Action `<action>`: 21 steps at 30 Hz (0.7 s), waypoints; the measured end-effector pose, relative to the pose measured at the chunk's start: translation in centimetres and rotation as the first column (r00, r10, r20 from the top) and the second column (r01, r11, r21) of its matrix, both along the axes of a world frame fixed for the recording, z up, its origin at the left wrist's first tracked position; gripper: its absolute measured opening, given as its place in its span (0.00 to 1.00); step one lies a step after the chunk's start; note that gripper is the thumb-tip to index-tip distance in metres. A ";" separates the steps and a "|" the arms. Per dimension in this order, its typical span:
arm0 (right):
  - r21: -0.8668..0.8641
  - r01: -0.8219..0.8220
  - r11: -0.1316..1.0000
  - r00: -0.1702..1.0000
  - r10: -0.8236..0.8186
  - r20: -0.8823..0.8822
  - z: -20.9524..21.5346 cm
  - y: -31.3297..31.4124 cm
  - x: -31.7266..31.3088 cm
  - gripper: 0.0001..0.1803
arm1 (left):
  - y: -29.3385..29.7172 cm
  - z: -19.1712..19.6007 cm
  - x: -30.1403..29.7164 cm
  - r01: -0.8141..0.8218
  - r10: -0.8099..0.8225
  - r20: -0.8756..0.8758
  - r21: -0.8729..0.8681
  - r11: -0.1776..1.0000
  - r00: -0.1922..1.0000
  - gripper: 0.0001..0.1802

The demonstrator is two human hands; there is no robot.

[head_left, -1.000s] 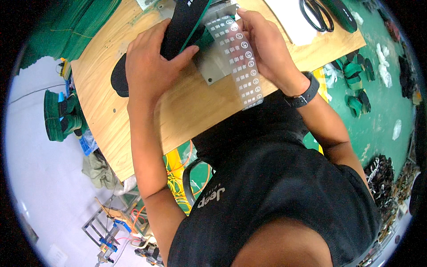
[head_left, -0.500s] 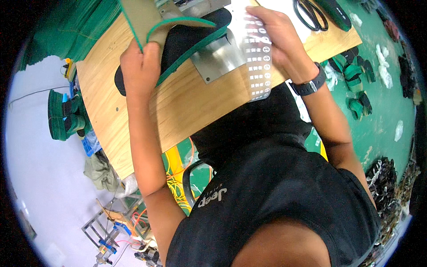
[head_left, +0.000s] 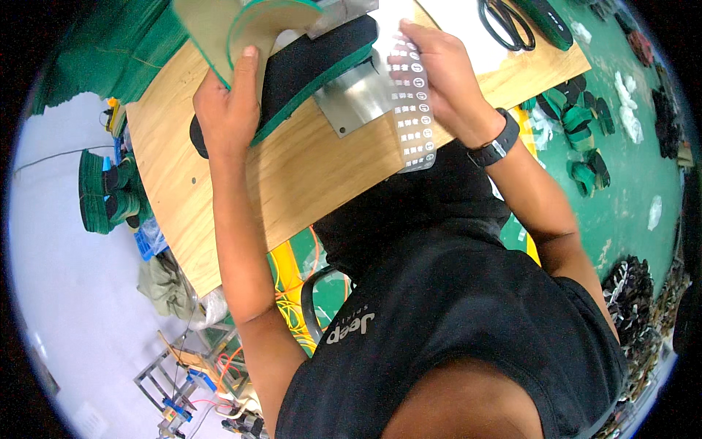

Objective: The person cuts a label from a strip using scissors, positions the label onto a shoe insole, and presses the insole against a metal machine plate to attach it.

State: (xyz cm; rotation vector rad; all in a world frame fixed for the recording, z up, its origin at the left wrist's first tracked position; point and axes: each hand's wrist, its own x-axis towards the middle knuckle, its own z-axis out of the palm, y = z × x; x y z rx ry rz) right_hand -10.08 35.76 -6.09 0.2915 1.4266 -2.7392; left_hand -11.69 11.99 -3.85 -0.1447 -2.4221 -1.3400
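My left hand (head_left: 227, 110) grips a tan, green-edged shoe sole piece (head_left: 256, 29) and lifts it off a black insole with a green rim (head_left: 307, 69) that lies on the wooden table (head_left: 307, 175). My right hand (head_left: 446, 80) holds a long clear sheet of small round stickers (head_left: 413, 110), which hangs over the table's near edge. A grey metal plate (head_left: 358, 99) lies under the insole and the sheet.
Black scissors (head_left: 508, 22) lie at the table's far right. Stacks of green soles (head_left: 102, 190) sit on the floor at the left, and more green and black pieces (head_left: 585, 139) lie scattered on the green floor at the right. A wire frame (head_left: 183, 366) stands lower left.
My left hand has raised and peeled the tan sole piece upward off the black insole. My right hand with the sticker sheet has shifted slightly up and right.
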 end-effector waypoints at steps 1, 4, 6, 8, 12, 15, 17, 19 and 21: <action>0.023 -0.020 1.000 1.000 0.020 0.016 0.1 -0.3 -0.2 0.08 | -0.1 -0.1 -0.1 0.013 -0.012 -0.018 0.043 0.999 1.000 0.21; 0.169 -0.151 0.974 0.989 0.147 0.034 -0.4 -0.6 -1.1 0.09 | -0.4 -0.2 0.0 0.038 -0.033 -0.049 0.108 0.993 0.998 0.21; 0.188 -0.208 0.960 0.978 0.203 0.046 -0.9 -0.6 -1.3 0.10 | -0.3 0.1 0.2 0.034 -0.031 -0.044 0.066 0.997 0.999 0.22; 0.198 -0.270 0.942 0.963 0.263 0.058 -1.0 -0.3 -1.4 0.10 | -0.1 0.4 0.3 0.038 -0.037 -0.036 0.039 0.998 0.999 0.22; 0.266 -0.291 0.919 0.956 0.289 0.048 -0.7 -0.5 -1.3 0.10 | -0.2 0.1 0.3 0.029 -0.029 -0.043 0.014 0.999 0.999 0.22; 0.322 -0.359 0.876 0.932 0.355 0.074 -0.7 -0.1 -1.5 0.10 | -0.7 0.2 0.3 0.058 -0.061 -0.042 -0.069 0.996 0.997 0.21; 0.326 -0.358 0.875 0.933 0.351 0.083 -0.9 0.0 -1.6 0.10 | -0.3 0.2 0.4 0.069 -0.069 -0.031 -0.024 0.997 0.997 0.21; 0.289 -0.382 0.878 0.924 0.372 0.091 -1.2 0.2 -1.9 0.11 | -0.3 0.2 0.3 0.064 -0.065 -0.027 -0.017 0.998 0.998 0.20; 0.280 -0.391 0.877 0.920 0.380 0.095 -0.9 0.3 -1.9 0.11 | -0.4 0.1 0.2 0.052 -0.053 -0.023 -0.034 0.998 0.998 0.20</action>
